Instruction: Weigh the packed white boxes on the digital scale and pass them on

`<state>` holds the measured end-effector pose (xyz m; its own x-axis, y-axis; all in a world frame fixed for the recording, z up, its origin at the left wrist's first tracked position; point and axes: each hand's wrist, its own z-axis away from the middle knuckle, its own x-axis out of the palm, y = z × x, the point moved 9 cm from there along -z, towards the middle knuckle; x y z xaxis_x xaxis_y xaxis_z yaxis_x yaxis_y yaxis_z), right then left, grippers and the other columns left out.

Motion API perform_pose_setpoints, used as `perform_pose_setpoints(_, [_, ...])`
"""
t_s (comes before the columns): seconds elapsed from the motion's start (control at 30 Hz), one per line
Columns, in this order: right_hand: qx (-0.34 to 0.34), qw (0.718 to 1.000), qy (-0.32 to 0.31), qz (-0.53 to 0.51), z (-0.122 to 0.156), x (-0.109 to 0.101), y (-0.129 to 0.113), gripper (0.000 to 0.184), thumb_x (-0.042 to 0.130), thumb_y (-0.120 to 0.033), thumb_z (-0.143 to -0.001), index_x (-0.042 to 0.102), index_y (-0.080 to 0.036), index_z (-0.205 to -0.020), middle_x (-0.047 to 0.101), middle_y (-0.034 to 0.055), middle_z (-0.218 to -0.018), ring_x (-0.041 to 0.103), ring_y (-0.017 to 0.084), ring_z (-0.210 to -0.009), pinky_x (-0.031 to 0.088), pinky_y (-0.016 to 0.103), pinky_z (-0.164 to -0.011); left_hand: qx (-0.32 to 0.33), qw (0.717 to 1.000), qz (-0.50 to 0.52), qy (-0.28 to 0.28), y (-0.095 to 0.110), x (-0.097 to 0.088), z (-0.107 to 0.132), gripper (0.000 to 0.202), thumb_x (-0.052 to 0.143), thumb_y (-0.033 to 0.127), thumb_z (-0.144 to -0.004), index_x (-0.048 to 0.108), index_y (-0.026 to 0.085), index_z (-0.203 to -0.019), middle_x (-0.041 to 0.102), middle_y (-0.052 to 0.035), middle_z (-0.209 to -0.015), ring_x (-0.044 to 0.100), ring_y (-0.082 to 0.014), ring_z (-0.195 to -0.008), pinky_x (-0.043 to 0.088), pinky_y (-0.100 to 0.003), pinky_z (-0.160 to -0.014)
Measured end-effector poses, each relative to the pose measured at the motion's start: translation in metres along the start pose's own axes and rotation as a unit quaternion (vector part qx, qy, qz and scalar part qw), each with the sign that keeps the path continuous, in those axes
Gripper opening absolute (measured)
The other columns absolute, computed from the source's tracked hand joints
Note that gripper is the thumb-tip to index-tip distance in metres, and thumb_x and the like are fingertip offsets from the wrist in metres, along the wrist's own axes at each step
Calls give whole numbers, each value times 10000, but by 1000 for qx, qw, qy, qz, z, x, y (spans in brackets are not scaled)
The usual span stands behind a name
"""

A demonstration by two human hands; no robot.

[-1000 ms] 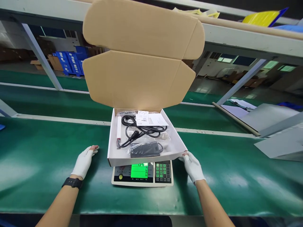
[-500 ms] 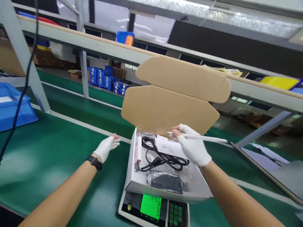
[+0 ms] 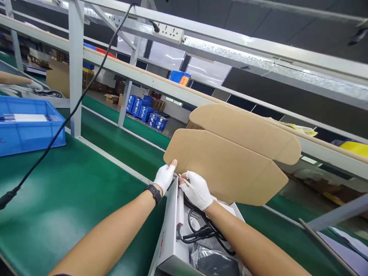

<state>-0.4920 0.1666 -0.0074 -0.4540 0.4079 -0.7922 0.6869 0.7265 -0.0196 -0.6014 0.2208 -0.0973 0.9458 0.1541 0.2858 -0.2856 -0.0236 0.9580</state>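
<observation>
An open white box (image 3: 169, 226) stands in front of me, its brown cardboard lid (image 3: 230, 165) raised at the back. My left hand (image 3: 164, 177), in a white fingerless glove, grips the box's back left corner with the thumb up; part of its fingers is hidden. Close beside it, my gloved right hand (image 3: 198, 190) pinches a slim white stick (image 3: 188, 184) at that same corner. Inside the box lie a coiled black power cord (image 3: 205, 232), a white tube-like piece (image 3: 180, 209) along the left wall and a dark item in clear plastic (image 3: 217, 264).
A blue bin (image 3: 31, 134) with several white sticks stands at the left. Behind it shows another person's gloved hand (image 3: 35, 86). A black cable (image 3: 86, 90) hangs across the left side. The green bench (image 3: 94, 184) lies below a metal frame (image 3: 76, 69) with a power strip (image 3: 169, 32).
My view has swung left and up. My right hand has carried the white stick to the box's back left corner. My left hand has moved from beside the box onto that corner.
</observation>
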Motion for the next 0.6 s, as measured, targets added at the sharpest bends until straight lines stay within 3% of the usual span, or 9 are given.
perform_pose_setpoints(0.2, [-31,999,11,19,-2,2,-5,238,437,-302,-966,586,-191,-817,648,44,-778,614,199,-746,461,299,-719,7,1000,-15,6,-6,-2,-5,681,493,789,-694,618,126,-787,678,-136,-757,637,-206,-711,480,-281,-672])
perform_pose_setpoints(0.6, [-18,999,31,20,-1,1,-2,240,435,-294,-959,598,-193,-816,651,50,-779,617,198,-733,473,302,-725,-2,1000,-7,9,-3,-2,-1,682,482,802,-691,619,140,-777,669,-121,-728,646,-225,-757,490,-286,-660])
